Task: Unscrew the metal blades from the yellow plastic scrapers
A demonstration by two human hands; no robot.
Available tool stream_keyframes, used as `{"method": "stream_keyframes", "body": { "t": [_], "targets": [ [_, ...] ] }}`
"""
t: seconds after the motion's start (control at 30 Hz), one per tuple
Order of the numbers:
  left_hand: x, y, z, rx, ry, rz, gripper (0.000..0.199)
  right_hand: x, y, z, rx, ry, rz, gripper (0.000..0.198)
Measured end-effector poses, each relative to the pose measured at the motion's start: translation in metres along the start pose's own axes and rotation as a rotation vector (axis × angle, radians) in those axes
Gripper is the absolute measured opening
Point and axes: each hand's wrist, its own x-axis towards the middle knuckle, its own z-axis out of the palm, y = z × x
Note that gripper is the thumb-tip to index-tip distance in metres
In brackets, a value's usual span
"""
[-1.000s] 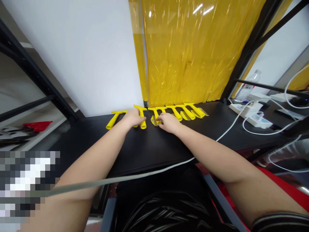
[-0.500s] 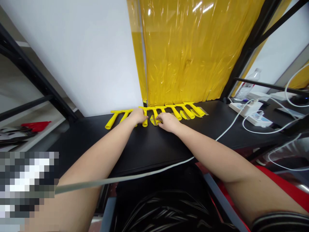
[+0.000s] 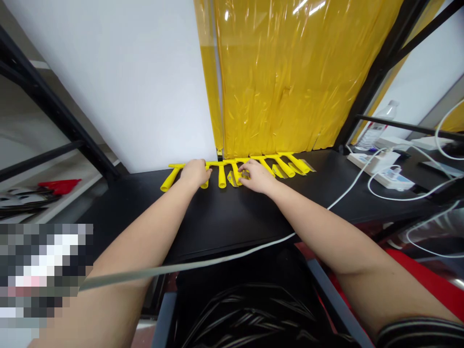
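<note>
A row of yellow scrapers with T-shaped tubular handles lies along the back of the black desktop; metal blades show on some. My left hand is closed over the left part of the row, its fingers around a yellow scraper mostly hidden beneath it. My right hand has its fingers curled at the handle of a bladed yellow scraper near the middle; how firmly it grips is unclear. Between my hands stands out one uncovered yellow handle.
Behind the row rise a white panel and yellow plastic film. To the right are a power strip with white cables and a clear bottle. A pale cable crosses in front of the desk edge. Black frame posts flank the desk.
My left hand has moved left along the row, off the handle that now shows between my hands. My right hand stays at about the same spot, its fingers slightly more spread.
</note>
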Motion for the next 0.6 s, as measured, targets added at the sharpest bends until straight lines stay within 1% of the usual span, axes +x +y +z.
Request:
{"method": "stream_keyframes", "body": {
  "t": [0.1,0.2,0.3,0.37,0.5,0.6],
  "targets": [
    [-0.003,-0.005,0.005,0.027,-0.076,-0.051,0.044,0.003,0.007,-0.009,0.108,0.1,0.081,0.022],
    [-0.002,-0.003,0.009,0.016,-0.084,-0.063,0.047,0.004,0.016,-0.015,0.227,0.109,0.202,0.018],
    [0.0,-0.002,0.005,0.004,-0.075,-0.066,0.047,0.003,0.023,-0.019,0.351,0.114,0.292,0.019],
    [0.001,-0.005,-0.005,-0.003,-0.073,-0.073,0.045,0.003,0.026,-0.02,0.389,0.132,0.314,0.02],
    [-0.004,-0.016,-0.035,-0.039,-0.073,-0.121,0.044,0.004,0.029,-0.022,0.395,0.163,0.312,0.018],
    [-0.01,-0.029,-0.056,-0.123,-0.111,-0.163,0.038,0.005,0.031,-0.023,0.387,0.168,0.33,0.017]
  ]
}}
